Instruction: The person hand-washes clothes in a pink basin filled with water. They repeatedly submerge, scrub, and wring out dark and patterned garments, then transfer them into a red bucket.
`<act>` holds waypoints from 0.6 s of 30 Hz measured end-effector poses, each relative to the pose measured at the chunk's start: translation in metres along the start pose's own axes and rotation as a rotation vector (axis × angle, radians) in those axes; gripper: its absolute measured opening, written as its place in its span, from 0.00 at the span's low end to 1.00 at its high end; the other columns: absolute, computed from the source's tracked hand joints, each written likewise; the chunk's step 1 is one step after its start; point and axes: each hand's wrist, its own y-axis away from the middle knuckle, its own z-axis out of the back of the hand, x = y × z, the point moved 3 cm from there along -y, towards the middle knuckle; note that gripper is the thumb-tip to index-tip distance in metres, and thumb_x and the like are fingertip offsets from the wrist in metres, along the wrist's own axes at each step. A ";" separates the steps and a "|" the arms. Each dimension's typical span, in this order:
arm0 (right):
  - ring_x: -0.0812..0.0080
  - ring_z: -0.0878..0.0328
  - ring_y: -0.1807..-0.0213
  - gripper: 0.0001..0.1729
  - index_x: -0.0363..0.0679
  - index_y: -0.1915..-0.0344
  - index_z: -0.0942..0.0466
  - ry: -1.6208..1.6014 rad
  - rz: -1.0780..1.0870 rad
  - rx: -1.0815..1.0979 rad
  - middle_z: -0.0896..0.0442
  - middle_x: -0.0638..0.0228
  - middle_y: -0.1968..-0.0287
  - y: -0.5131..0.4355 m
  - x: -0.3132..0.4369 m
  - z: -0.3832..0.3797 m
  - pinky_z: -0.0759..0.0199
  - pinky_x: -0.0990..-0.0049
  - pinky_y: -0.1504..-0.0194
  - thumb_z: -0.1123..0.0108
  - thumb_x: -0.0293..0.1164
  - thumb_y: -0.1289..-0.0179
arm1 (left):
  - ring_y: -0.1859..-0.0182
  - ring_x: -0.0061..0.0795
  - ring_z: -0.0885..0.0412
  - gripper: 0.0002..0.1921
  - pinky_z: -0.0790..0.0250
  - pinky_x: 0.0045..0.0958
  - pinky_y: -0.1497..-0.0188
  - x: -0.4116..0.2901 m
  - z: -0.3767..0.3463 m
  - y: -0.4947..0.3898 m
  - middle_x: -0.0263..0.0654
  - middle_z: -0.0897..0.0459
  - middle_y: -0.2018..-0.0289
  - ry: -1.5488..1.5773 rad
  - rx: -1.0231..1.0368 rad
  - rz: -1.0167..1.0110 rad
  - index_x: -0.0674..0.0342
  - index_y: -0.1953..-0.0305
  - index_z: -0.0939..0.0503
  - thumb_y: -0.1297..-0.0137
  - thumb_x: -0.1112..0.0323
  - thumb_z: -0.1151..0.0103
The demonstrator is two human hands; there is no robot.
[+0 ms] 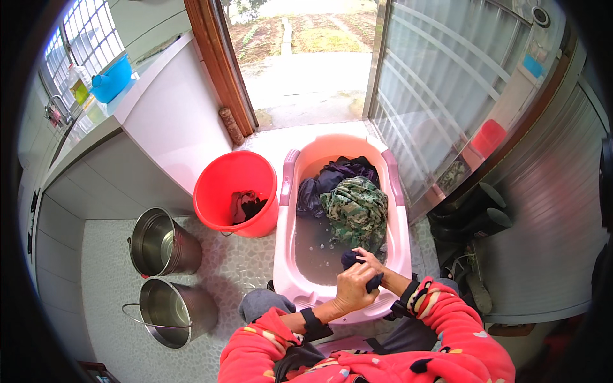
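A small dark navy cloth [352, 259] is bunched between my two hands over the near end of a pink plastic tub [282, 268]. My left hand [357, 287] grips it from the near side, its fist closed around the fabric. My right hand [372, 261] holds it from the far side, partly hidden behind the left. Murky grey water [311, 253] with a few bubbles stands in the tub. A green camouflage garment [357, 206] lies wet in it, with dark purple-black clothing [335, 177] heaped behind.
Left of the tub stands a red bucket [210, 186] with dark and reddish cloths [243, 203] inside. Two steel buckets [189, 249] [201, 311] are farther left on the tiled floor. Black rubber boots [471, 222] stand at the right, near a glass door [431, 81]. A blue basin [115, 79] rests on the counter.
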 end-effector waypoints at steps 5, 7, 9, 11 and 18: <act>0.76 0.29 0.53 0.18 0.37 0.50 0.31 0.424 0.040 -0.143 0.24 0.67 0.57 0.003 -0.012 0.009 0.32 0.75 0.48 0.42 0.30 0.40 | 0.66 0.40 0.22 0.15 0.28 0.36 0.65 0.005 -0.017 0.015 0.38 0.24 0.71 -0.038 0.090 -0.092 0.59 0.69 0.24 0.66 0.69 0.38; 0.73 0.28 0.54 0.21 0.37 0.51 0.30 0.506 0.080 -0.145 0.24 0.64 0.58 0.007 -0.015 0.008 0.33 0.73 0.48 0.38 0.33 0.44 | 0.65 0.40 0.22 0.15 0.28 0.36 0.64 0.008 -0.023 0.021 0.38 0.24 0.70 -0.034 0.111 -0.112 0.59 0.69 0.24 0.65 0.69 0.38; 0.72 0.28 0.54 0.23 0.37 0.52 0.29 0.602 0.109 -0.148 0.23 0.63 0.58 0.011 -0.018 0.007 0.33 0.73 0.48 0.37 0.35 0.46 | 0.64 0.41 0.22 0.15 0.28 0.36 0.63 0.009 -0.029 0.027 0.39 0.23 0.70 -0.050 0.152 -0.161 0.60 0.68 0.24 0.64 0.69 0.39; 0.71 0.27 0.55 0.22 0.38 0.54 0.29 0.561 0.044 -0.205 0.23 0.63 0.59 0.015 -0.023 0.010 0.31 0.71 0.50 0.36 0.36 0.47 | 0.63 0.42 0.21 0.15 0.28 0.36 0.63 0.010 -0.031 0.028 0.39 0.23 0.69 -0.067 0.176 -0.158 0.60 0.67 0.24 0.63 0.68 0.39; 0.76 0.29 0.56 0.16 0.43 0.53 0.32 -0.010 0.003 -0.333 0.27 0.70 0.58 0.011 -0.013 0.019 0.30 0.74 0.52 0.42 0.29 0.40 | 0.62 0.47 0.20 0.32 0.26 0.42 0.61 0.029 -0.005 -0.004 0.43 0.21 0.63 -0.082 -0.038 0.163 0.57 0.45 0.29 0.57 0.63 0.38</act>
